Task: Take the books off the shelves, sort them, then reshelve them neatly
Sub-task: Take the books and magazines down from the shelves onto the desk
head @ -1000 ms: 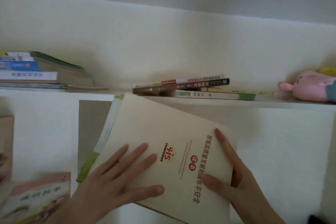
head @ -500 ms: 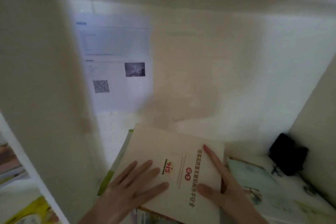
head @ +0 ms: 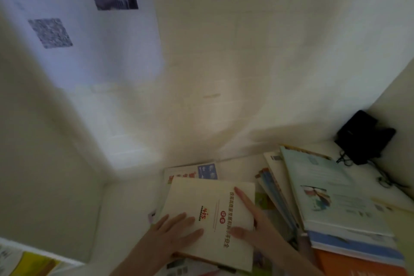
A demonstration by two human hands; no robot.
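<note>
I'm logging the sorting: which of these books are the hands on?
The cream-covered book with the red logo: the left hand rests flat on it, the right hand holds its edge. The pale blue book at right is untouched.

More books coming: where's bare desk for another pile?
Widest bare patch: desk between the left side panel and the cream book. A narrow strip lies at the back wall, between the red-and-blue cover and the fanned stack. Right side is crowded: stack, black device.

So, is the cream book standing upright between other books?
No, the cream book lies flat on other books, left hand and right hand on its cover.
</note>
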